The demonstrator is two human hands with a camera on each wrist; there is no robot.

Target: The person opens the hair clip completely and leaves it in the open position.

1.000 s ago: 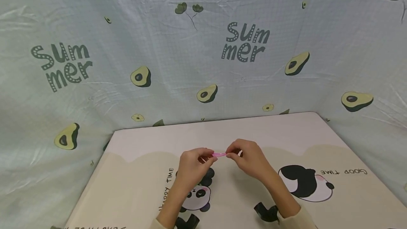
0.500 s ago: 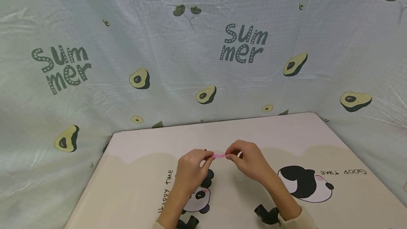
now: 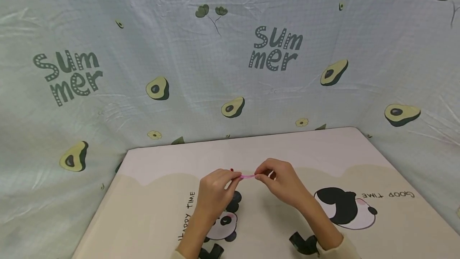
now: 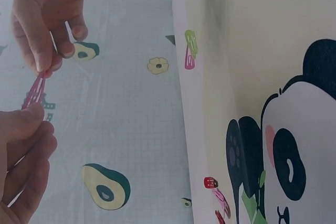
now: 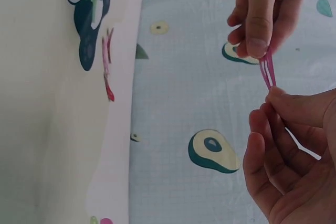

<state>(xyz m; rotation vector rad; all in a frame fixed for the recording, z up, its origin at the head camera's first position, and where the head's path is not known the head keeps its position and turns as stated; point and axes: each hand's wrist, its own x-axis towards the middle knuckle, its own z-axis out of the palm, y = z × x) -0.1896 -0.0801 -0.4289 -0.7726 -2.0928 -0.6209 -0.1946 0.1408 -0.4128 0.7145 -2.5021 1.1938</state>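
Observation:
A pink snap hair clip (image 3: 248, 176) is stretched between my two hands above the table. My left hand (image 3: 215, 192) pinches one end between thumb and fingers, and the opposite end is pinched by my right hand (image 3: 281, 179). Both wrist views show its slim, slotted frame: the clip (image 4: 35, 90) slants between the fingertips, and the same clip (image 5: 267, 69) stands nearly upright in the right wrist view. On the table lie a green hair clip (image 4: 191, 43) and a pink one (image 4: 189, 60), overlapping. Red and pink clips (image 5: 107, 64) rest in another group, mostly hidden behind my left hand in the head view.
The table (image 3: 154, 159) carries a printed cover with pandas and lettering. Its far edge meets a hanging sheet (image 3: 201, 59) patterned with avocados. Black straps or cuffs (image 3: 304, 244) sit by the forearms, near the sleeves.
My left hand has moved slightly left and its fingers have straightened somewhat along the clip. A red bit on the table now shows behind it. The right hand stays almost still.

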